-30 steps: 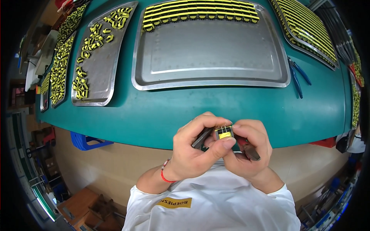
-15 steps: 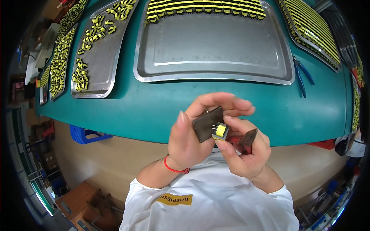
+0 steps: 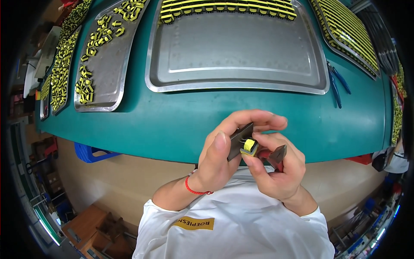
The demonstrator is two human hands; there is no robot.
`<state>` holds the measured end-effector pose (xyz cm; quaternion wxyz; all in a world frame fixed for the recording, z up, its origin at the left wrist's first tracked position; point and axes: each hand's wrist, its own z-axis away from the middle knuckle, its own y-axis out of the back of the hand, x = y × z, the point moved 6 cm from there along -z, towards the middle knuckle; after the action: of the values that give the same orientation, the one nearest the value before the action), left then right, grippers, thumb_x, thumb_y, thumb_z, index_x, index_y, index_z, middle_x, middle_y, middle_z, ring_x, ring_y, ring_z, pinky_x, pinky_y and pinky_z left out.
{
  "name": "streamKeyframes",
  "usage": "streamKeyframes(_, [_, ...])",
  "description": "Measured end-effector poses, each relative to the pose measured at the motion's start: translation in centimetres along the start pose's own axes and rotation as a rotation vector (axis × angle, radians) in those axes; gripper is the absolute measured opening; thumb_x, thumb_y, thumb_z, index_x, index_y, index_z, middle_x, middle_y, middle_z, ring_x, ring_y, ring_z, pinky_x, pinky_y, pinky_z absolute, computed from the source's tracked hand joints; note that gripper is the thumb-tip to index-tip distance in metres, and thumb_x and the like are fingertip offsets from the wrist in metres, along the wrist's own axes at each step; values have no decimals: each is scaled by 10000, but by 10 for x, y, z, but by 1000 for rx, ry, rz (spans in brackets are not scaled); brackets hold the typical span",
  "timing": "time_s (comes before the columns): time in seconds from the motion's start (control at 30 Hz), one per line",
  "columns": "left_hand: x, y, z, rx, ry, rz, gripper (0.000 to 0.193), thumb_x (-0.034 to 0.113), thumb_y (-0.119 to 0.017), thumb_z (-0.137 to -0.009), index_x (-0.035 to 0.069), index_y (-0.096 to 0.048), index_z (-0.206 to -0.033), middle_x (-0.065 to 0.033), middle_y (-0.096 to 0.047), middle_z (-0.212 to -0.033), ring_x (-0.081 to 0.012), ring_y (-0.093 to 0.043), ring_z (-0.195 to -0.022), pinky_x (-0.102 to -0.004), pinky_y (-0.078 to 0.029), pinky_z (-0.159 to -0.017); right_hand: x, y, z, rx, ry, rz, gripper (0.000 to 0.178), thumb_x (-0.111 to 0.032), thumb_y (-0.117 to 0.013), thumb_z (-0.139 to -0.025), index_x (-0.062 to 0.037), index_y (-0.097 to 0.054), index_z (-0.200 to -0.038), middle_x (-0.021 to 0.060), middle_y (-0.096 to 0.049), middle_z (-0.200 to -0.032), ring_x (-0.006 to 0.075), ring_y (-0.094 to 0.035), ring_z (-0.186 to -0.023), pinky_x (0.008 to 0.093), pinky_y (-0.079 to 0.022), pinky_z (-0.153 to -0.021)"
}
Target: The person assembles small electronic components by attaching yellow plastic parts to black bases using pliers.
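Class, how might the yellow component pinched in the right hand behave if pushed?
The component probably won't roll, being blocky. Its thin pins look apt to bend. Its straight-edged body seems stiff under the right hand's grip.

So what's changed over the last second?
The left hand lifted its thumb off the yellow-and-black part; the right hand keeps it pinched, pins turned leftward, toward the dark plate in the left hand. Unchanged: red-handled tool in the right hand, blue-handled tool on the table.

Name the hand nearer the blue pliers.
Right. The right hand is below and left of the blue pliers in the picture; the left hand is farther left.
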<state>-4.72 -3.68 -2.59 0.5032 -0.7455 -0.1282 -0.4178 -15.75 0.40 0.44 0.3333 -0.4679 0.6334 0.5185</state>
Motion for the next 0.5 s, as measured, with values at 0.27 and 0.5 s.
streamKeyframes(0.27, [-6,4,1,44,40,-81,641,489,-237,-1041,-35,-446,-1346,-261,-567,-1288,-403,-545,-1234,-495,-437,-1056,2,-9,0,29,74,47,373,0,-762,-801,94,-615,-1131,147,-654,-867,173,-650,-733,264,-545,-614])
streamKeyframes(0.5, [-8,6,-3,278,261,370,429,258,-461,-1007,-2,-439,-1348,-256,-554,-1298,-384,-527,-1259,-509,-439,-1056,7,8,-4,114,-53,-215,406,-129,-722,-887,79,-586,-1209,114,-650,-816,144,-620,-700,253,-529,-620])
